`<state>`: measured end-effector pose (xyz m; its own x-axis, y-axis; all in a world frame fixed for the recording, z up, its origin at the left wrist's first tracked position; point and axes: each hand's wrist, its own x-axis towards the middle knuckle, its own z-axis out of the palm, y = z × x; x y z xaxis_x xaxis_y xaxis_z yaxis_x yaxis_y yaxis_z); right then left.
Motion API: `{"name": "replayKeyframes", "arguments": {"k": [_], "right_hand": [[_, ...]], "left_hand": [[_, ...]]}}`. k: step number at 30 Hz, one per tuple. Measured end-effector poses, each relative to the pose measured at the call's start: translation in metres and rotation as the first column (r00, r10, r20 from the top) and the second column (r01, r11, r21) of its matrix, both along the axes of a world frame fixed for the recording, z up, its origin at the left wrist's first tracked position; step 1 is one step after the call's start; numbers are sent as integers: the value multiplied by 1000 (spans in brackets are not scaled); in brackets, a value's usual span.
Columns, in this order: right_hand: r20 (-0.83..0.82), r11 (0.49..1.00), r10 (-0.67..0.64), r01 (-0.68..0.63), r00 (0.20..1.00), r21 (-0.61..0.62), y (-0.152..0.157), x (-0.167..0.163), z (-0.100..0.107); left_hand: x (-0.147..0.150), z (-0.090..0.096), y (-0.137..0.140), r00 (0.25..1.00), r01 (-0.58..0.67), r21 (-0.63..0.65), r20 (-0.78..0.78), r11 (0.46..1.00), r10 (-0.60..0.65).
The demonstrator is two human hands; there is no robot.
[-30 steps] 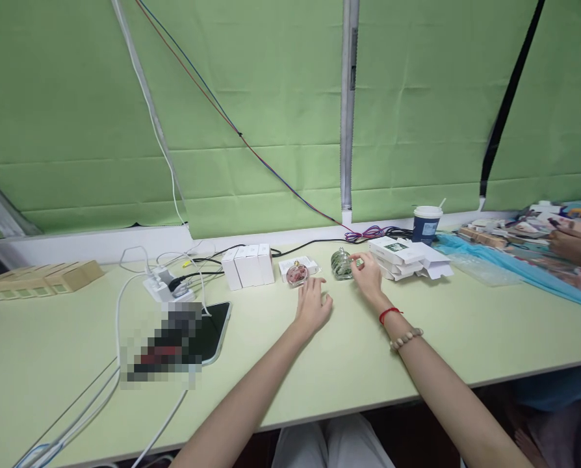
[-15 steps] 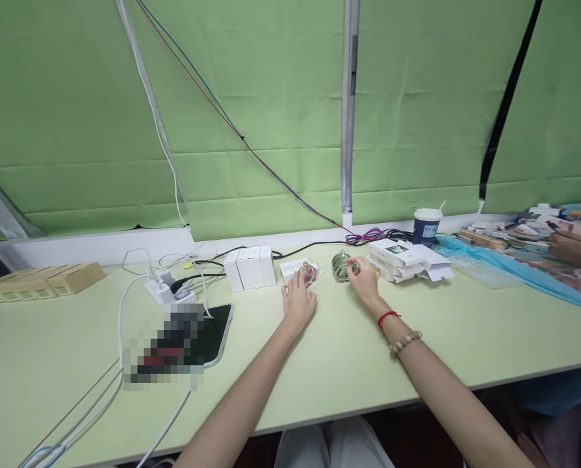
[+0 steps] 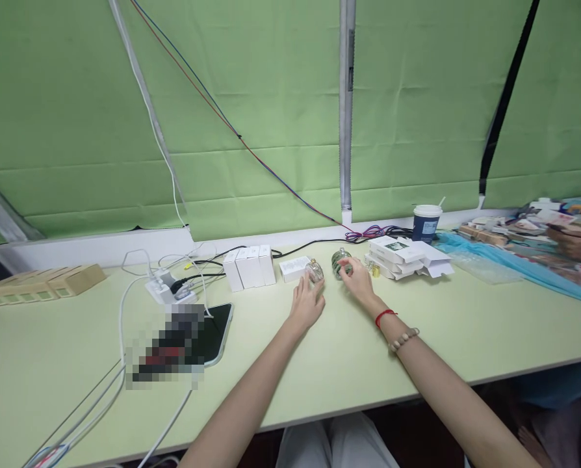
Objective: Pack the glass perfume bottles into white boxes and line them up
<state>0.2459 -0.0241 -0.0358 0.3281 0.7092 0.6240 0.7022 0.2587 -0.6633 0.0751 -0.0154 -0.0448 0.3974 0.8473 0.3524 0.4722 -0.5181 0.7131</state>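
Observation:
My left hand (image 3: pixel 308 304) is closed with its fingertips round a small clear, rounded glass bottle (image 3: pixel 314 270), upright on the table by the end of a flat white box (image 3: pixel 293 268). Just to the right, my right hand (image 3: pixel 357 278) pinches at the side of a larger round glass bottle (image 3: pixel 339 262) that looks green and ribbed. Its fingers cover part of that bottle. Beside the right wrist, a small gold cap (image 3: pixel 375 270) sits near the stacked white cartons (image 3: pixel 398 257).
White boxes (image 3: pixel 249 267) stand together on the left, near a power strip (image 3: pixel 171 286) and a tablet (image 3: pixel 218 335). A lidded paper cup (image 3: pixel 426 223) is behind the cartons. Tan boxes (image 3: pixel 41 284) lie far left. Another person's hand (image 3: pixel 576 244) is at far right over clutter.
My left hand and the clear bottle have shifted slightly right, closer to the green bottle, uncovering more of the flat white box. My right hand has moved slightly left, showing the gold cap.

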Motion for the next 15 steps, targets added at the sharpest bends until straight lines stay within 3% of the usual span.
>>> {"name": "replayKeyframes", "arguments": {"k": [8, 15], "right_hand": [[-72, 968, 186, -195, 980, -159, -3, -20, -4], [-227, 911, 303, -352, 925, -217, -3, -21, -8]], "left_hand": [[-2, 3, 2, 977, 70, -134, 209, 989, -41], [-2, -2, 4, 979, 127, -110, 174, 986, -107]]}}
